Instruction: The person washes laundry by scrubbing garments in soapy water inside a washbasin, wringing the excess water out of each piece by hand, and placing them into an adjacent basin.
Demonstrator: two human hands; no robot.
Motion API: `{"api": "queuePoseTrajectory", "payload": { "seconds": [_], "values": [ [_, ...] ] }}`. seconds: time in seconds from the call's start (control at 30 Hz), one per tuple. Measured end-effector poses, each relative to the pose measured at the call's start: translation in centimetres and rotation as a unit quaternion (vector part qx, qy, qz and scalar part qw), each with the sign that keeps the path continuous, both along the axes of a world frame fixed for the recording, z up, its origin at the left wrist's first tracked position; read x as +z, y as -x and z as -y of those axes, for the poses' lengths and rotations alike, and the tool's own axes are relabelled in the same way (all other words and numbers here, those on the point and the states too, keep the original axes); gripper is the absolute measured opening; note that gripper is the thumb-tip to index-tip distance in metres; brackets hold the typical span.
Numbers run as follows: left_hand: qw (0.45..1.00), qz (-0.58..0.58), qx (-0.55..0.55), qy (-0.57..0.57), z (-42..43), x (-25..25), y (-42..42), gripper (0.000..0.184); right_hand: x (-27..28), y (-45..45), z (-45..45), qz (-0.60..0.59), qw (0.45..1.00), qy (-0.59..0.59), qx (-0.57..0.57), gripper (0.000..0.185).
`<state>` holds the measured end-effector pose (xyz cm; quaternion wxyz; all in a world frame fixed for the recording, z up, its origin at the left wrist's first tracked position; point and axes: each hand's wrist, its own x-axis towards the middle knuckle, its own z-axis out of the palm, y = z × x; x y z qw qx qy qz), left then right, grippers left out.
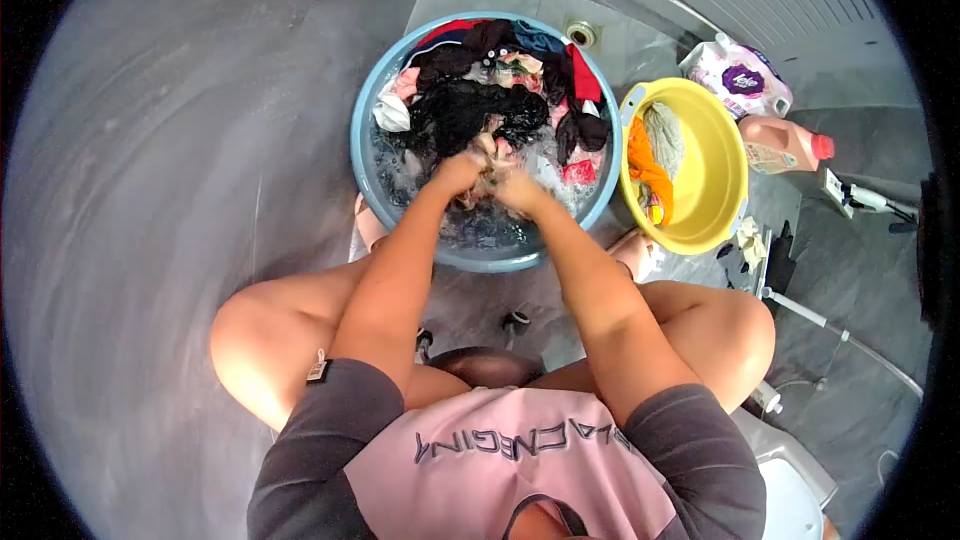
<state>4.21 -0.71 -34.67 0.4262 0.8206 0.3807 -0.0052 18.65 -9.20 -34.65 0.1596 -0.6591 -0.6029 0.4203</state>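
Note:
A large blue basin [364,155] of soapy water holds black, red, pink and white clothes. Over its middle, my left hand [460,172] is closed on a wet pinkish-tan cloth [493,152]. Close beside it, my right hand [516,190] is closed on the same cloth, slightly blurred by movement. The cloth's lower part hangs among splashing water, and I cannot make out what kind of garment it is. Black clothes [455,112] lie just beyond my hands. A red piece of fabric [579,172] floats to the right of my right hand.
Right of the basin stands a yellow tub [712,175] with an orange cloth [648,172] and a grey one [664,137]. Farther right are a white-and-purple package [740,78] and a pink jug with a red cap [785,144]. A floor drain [580,33] lies behind the basin.

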Motion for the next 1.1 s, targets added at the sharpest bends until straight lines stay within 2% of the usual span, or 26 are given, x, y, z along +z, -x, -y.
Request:
{"api": "queuePoseTrajectory", "payload": {
  "seconds": [0.03,0.07,0.1,0.13,0.17,0.27,0.3,0.37,0.4,0.43,0.57,0.6,0.63,0.73,0.8,0.87,0.97,1.03,1.1],
  "values": [
    [0.976,0.058,0.145,0.152,0.0,3.3,-0.3,0.037,2.2,-0.1,-0.3,-0.11,0.993,0.032,-0.038,0.049],
    [0.945,0.073,0.224,0.228,0.0,6.4,-0.8,0.038,2.8,0.4,-0.7,-0.197,0.97,-0.006,-0.145,0.039],
    [0.901,0.089,0.298,0.302,0.2,9.1,-1.4,0.038,1.3,0.6,-1.7,-0.253,0.946,-0.007,-0.203,0.042],
    [0.865,0.159,0.332,0.34,0.3,11.0,-1.6,0.038,5.0,0.9,-2.3,-0.179,0.96,-0.024,-0.215,0.044],
    [0.846,0.255,0.379,0.277,0.7,12.0,-2.5,0.035,8.9,0.8,-2.8,-0.104,0.967,-0.042,-0.227,0.047],
    [0.841,0.302,0.366,0.258,0.6,17.7,-3.1,0.031,21.1,0.7,-2.7,-0.025,0.973,-0.036,-0.225,0.053],
    [0.839,0.319,0.357,0.258,0.8,20.5,-3.1,0.03,21.2,0.4,-3.3,-0.023,0.973,-0.075,-0.219,0.055],
    [0.836,0.344,0.346,0.249,1.6,26.8,-2.7,0.029,28.6,1.6,-1.8,0.009,0.963,-0.11,-0.245,0.054],
    [0.824,0.376,0.346,0.247,1.8,29.4,-2.6,0.027,30.2,1.8,-1.7,0.0,0.959,-0.149,-0.242,0.054],
    [0.836,0.364,0.337,0.235,2.2,32.3,-2.1,0.025,31.9,2.0,-1.6,-0.01,0.953,-0.186,-0.239,0.053],
    [0.852,0.411,0.274,0.175,2.8,39.3,-1.1,0.028,37.3,2.5,-1.2,-0.097,0.923,-0.281,-0.244,0.046],
    [0.853,0.43,0.249,0.163,2.9,40.3,-1.0,0.03,38.9,2.7,-0.4,-0.074,0.922,-0.293,-0.244,0.043],
    [0.853,0.432,0.246,0.161,3.3,41.2,-0.8,0.03,40.2,2.9,0.4,-0.073,0.92,-0.297,-0.244,0.043],
    [0.855,0.418,0.242,0.189,4.6,42.6,-0.3,0.03,43.2,3.7,3.0,0.056,0.933,-0.272,-0.23,0.042],
    [0.852,0.42,0.239,0.2,4.9,41.4,-0.3,0.03,42.3,3.2,3.4,0.086,0.937,-0.272,-0.204,0.045],
    [0.852,0.419,0.232,0.212,4.4,38.7,-0.7,0.028,40.3,2.6,3.2,0.131,0.942,-0.256,-0.173,0.051],
    [0.861,0.377,0.263,0.217,3.8,34.8,-1.0,0.027,36.8,2.7,2.7,0.13,0.948,-0.241,-0.162,0.05],
    [0.862,0.372,0.277,0.207,3.7,31.8,-1.0,0.032,33.3,2.5,2.1,0.14,0.949,-0.238,-0.149,0.048],
    [0.896,0.288,0.292,0.168,3.7,29.2,-0.4,0.038,29.5,2.4,2.0,0.203,0.929,-0.279,-0.137,0.04]
  ]
}}
